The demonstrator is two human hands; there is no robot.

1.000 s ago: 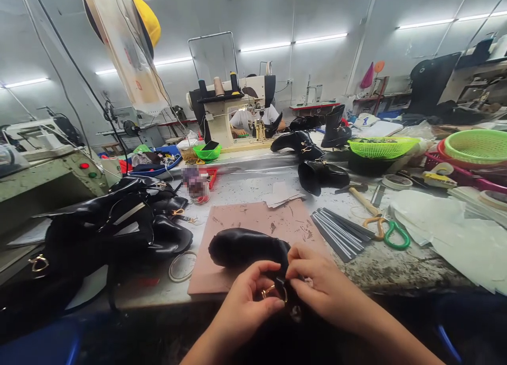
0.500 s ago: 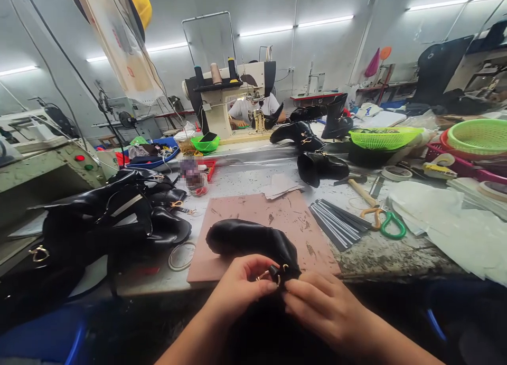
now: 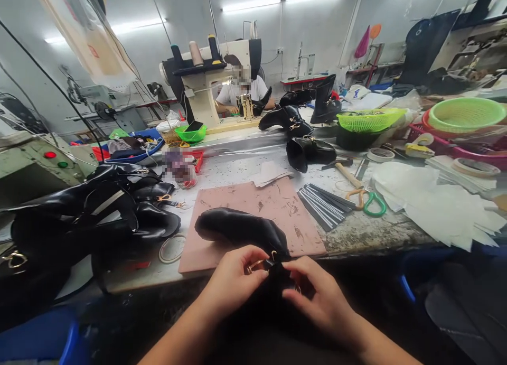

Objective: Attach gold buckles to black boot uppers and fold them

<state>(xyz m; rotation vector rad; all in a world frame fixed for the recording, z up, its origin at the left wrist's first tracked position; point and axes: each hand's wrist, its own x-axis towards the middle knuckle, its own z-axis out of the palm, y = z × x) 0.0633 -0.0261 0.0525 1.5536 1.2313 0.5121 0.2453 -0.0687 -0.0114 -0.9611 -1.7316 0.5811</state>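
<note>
**2 hands at a gold ring on a black leather upper**

The left hand [image 3: 233,280] and the right hand [image 3: 319,296] meet at the near edge of the table [image 3: 356,235], low in the view. The left hand's grip is pressed together, thumb and forefinger pinching a small gold ring [image 3: 255,263]. The ring sits at the near end of a black leather upper [image 3: 241,228]. The right hand's grip is also closed, its fingertips pinching that same near end of the upper, just beside the ring. The 2 hands almost touch each other there.

The upper lies lengthwise on a pink mat [image 3: 257,204], its far end on the mat and its near end hanging over the table edge into the hands.

Left of the mat lies a heap of black leather pieces [image 3: 99,212] with gold fittings, and a pale loop [image 3: 171,249] lies between the heap and the mat. Right of the mat lies a fan of thin dark strips [image 3: 322,206]. Beyond them are scissors [image 3: 366,201] with 1 orange and 1 green handle, beside a hammer [image 3: 344,170]. White paper sheets [image 3: 431,209] cover the right end of the table. Farther back stand 2 black boots [image 3: 309,151] and a green basket [image 3: 370,119]. A co-worker [image 3: 241,93] sits behind a sewing machine [image 3: 202,87] on the far side.
</note>
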